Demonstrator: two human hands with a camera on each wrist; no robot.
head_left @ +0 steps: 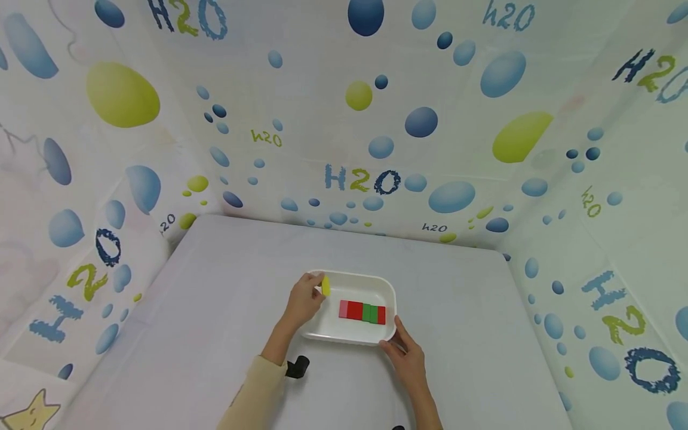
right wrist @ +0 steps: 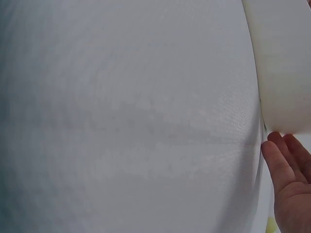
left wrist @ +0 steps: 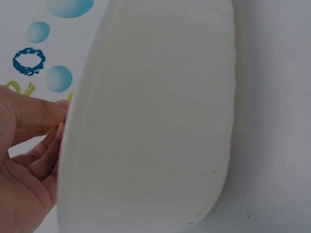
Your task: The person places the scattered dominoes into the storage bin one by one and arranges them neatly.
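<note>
My left hand (head_left: 303,301) pinches a small flat yellow piece (head_left: 325,285) between thumb and fingers, over the left end of a white tray (head_left: 328,332). In the left wrist view, the tray wall (left wrist: 150,107) hides most of that piece. Inside the tray lies a row of small coloured blocks (head_left: 355,310): pink at the left, then red, green and red. At the tray's front right corner my right hand (head_left: 409,358) touches the outside with fairly straight, spread fingers. The right wrist view shows those fingertips (right wrist: 273,153) against the tray's outer wall.
The tray stands on a white-covered table (head_left: 242,263). Walls of white sheet (head_left: 312,131) with blue and green drops and "H2O" lettering enclose the back and both sides. A black wrist mount (head_left: 298,366) sticks out from the left forearm near the tray's front.
</note>
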